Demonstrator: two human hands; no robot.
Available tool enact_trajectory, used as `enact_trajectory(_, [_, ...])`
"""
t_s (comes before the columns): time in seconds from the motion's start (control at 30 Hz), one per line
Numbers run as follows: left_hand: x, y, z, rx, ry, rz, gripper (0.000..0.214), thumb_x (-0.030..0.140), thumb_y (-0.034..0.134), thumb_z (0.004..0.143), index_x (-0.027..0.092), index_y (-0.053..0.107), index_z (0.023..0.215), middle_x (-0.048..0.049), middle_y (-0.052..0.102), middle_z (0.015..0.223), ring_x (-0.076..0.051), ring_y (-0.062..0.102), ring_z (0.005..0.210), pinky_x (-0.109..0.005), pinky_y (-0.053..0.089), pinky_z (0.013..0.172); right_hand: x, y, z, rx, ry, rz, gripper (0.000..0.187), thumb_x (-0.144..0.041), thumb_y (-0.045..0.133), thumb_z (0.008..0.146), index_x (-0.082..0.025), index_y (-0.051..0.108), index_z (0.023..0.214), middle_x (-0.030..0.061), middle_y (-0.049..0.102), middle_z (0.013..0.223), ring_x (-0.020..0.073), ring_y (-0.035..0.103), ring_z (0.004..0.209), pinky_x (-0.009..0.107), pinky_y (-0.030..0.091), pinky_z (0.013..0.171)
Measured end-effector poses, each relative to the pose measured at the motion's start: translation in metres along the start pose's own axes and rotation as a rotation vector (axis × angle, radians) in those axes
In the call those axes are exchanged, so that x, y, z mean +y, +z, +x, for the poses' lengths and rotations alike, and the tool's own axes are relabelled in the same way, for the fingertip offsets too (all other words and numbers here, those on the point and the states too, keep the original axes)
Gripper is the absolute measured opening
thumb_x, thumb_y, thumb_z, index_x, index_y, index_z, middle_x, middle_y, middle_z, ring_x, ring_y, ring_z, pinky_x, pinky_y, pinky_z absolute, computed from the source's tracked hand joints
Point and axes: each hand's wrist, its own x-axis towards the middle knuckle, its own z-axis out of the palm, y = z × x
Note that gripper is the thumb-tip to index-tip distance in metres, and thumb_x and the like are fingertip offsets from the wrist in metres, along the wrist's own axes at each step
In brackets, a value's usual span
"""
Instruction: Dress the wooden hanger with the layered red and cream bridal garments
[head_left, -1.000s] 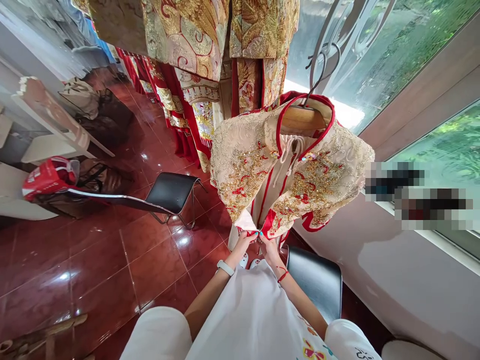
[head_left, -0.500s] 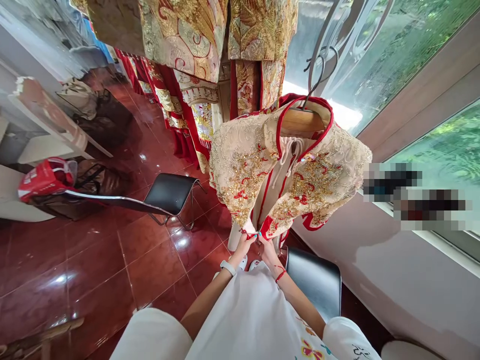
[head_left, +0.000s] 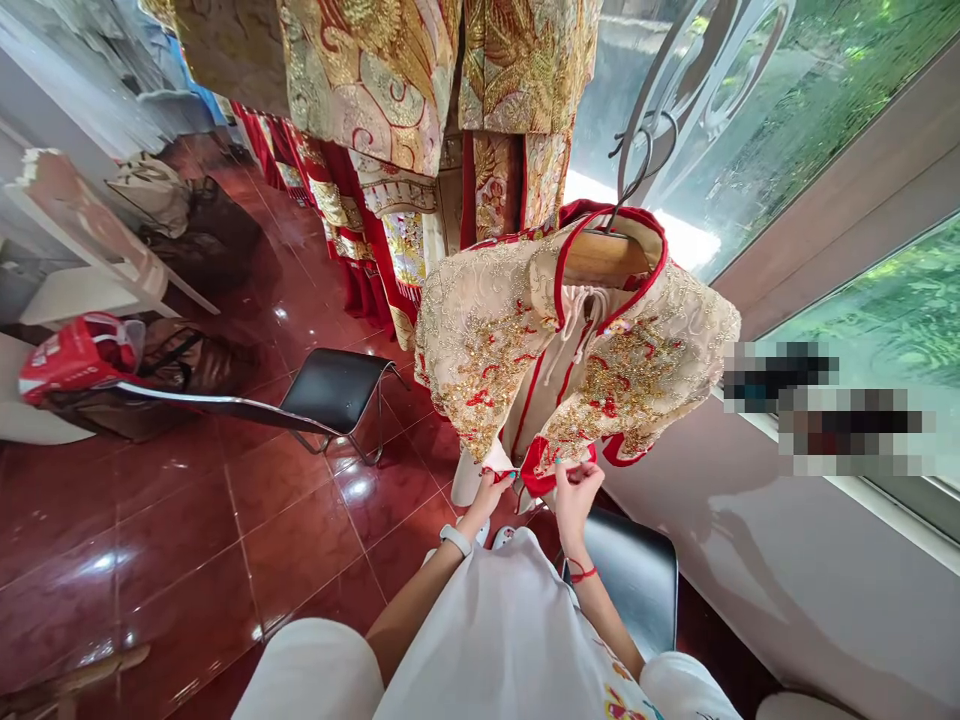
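A cream jacket with gold beading, red motifs and red trim hangs in front of me on a wooden hanger. Its front stands apart, with pale cords tied near the collar. My left hand pinches the red-trimmed lower corner of the left front panel. Farther right, my right hand is closed on the red-edged hem of the right front panel, fingers pressed together at the cloth. Part of the red lining shows between the hands.
Embroidered garments hang behind the jacket. A black chair stands left, another black chair beside my right arm. A red bag and dark bags lie farther left. The window and wall border the right.
My right hand has left its place beside the left hand and moved right and slightly up along the hem. My left hand stays at its corner.
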Motion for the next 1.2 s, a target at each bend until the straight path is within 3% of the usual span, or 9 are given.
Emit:
enact_trajectory(0.07, [0.000, 0.002, 0.000, -0.002, -0.004, -0.004, 0.030, 0.039, 0.083, 0.062, 0.020, 0.062, 0.070, 0.0008, 0.063, 0.070, -0.019, 0.058, 0.078, -0.033, 0.044, 0.082, -0.021, 0.015, 0.003, 0.083, -0.167, -0.210, 0.046, -0.048, 0.071, 0.076, -0.020, 0.052, 0.108, 0.0109, 0.059, 0.110, 0.0250, 0.054, 0.102, 0.038, 0.043, 0.093])
enact_trajectory(0.17, [0.002, 0.004, -0.001, -0.004, -0.005, -0.008, 0.029, 0.039, 0.083, 0.062, 0.020, 0.062, 0.071, 0.0008, 0.062, 0.070, -0.018, 0.057, 0.076, -0.033, 0.043, 0.081, -0.042, 0.037, 0.010, 0.060, -0.301, -0.381, 0.037, -0.049, 0.064, 0.081, -0.017, 0.057, 0.099, 0.0157, 0.059, 0.106, 0.0307, 0.052, 0.105, 0.044, 0.039, 0.098])
enact_trajectory(0.3, [0.003, 0.005, -0.002, 0.004, 0.005, -0.014, 0.030, 0.038, 0.082, 0.062, 0.020, 0.061, 0.072, 0.0007, 0.063, 0.073, -0.017, 0.054, 0.075, -0.033, 0.042, 0.082, -0.044, 0.046, 0.018, 0.016, -0.351, -0.474, 0.027, -0.042, 0.053, 0.086, -0.017, 0.063, 0.090, 0.0161, 0.060, 0.105, 0.0306, 0.053, 0.101, 0.044, 0.040, 0.094])
enact_trajectory(0.47, [0.003, 0.011, 0.001, 0.000, 0.017, -0.021, 0.031, 0.033, 0.083, 0.062, 0.021, 0.055, 0.066, 0.0015, 0.060, 0.070, -0.018, 0.054, 0.076, -0.034, 0.043, 0.083, -0.037, 0.056, 0.021, 0.115, -0.343, -0.581, 0.033, -0.041, 0.056, 0.082, -0.014, 0.061, 0.100, 0.0212, 0.058, 0.113, 0.0352, 0.053, 0.107, 0.047, 0.041, 0.093])
enact_trajectory(0.6, [0.005, 0.014, 0.002, -0.017, 0.010, -0.015, 0.029, 0.028, 0.081, 0.066, 0.022, 0.053, 0.062, 0.0014, 0.057, 0.066, -0.019, 0.052, 0.076, -0.034, 0.042, 0.081, -0.032, 0.058, 0.029, 0.100, -0.371, -0.581, 0.029, -0.032, 0.051, 0.083, -0.012, 0.058, 0.102, 0.0229, 0.059, 0.113, 0.0361, 0.055, 0.107, 0.049, 0.041, 0.094])
enact_trajectory(0.73, [0.006, 0.014, 0.001, -0.002, 0.004, -0.013, 0.028, 0.025, 0.079, 0.068, 0.023, 0.052, 0.062, 0.0010, 0.056, 0.065, -0.020, 0.052, 0.077, -0.035, 0.042, 0.081, -0.026, 0.037, 0.036, 0.005, -0.353, -0.610, 0.023, -0.029, 0.048, 0.083, -0.013, 0.059, 0.096, 0.0238, 0.062, 0.109, 0.0350, 0.059, 0.100, 0.047, 0.044, 0.087])
enact_trajectory(0.93, [0.008, 0.015, 0.000, -0.002, -0.013, -0.029, 0.025, 0.029, 0.080, 0.067, 0.021, 0.057, 0.068, 0.0005, 0.060, 0.070, -0.020, 0.055, 0.079, -0.035, 0.044, 0.085, -0.022, -0.024, 0.046, -0.153, -0.308, -0.659, 0.008, -0.025, 0.051, 0.076, -0.022, 0.054, 0.069, 0.0106, 0.062, 0.069, 0.0248, 0.059, 0.068, 0.035, 0.042, 0.067])
enact_trajectory(1.07, [0.010, 0.014, -0.004, -0.010, -0.021, -0.040, 0.024, 0.031, 0.080, 0.066, 0.020, 0.060, 0.070, -0.0008, 0.063, 0.073, -0.019, 0.056, 0.078, -0.035, 0.045, 0.085, -0.006, -0.072, 0.050, -0.219, -0.241, -0.675, 0.017, -0.025, 0.047, 0.076, -0.021, 0.060, 0.086, 0.0089, 0.068, 0.082, 0.0241, 0.062, 0.074, 0.034, 0.044, 0.069])
enact_trajectory(1.2, [0.009, 0.013, -0.006, 0.014, -0.009, -0.048, 0.027, 0.034, 0.080, 0.065, 0.021, 0.057, 0.066, 0.0011, 0.061, 0.071, -0.018, 0.055, 0.077, -0.035, 0.044, 0.085, 0.016, -0.086, 0.033, -0.060, -0.137, -0.778, 0.024, -0.026, 0.059, 0.069, -0.020, 0.064, 0.091, 0.0158, 0.067, 0.097, 0.0312, 0.064, 0.091, 0.041, 0.046, 0.077])
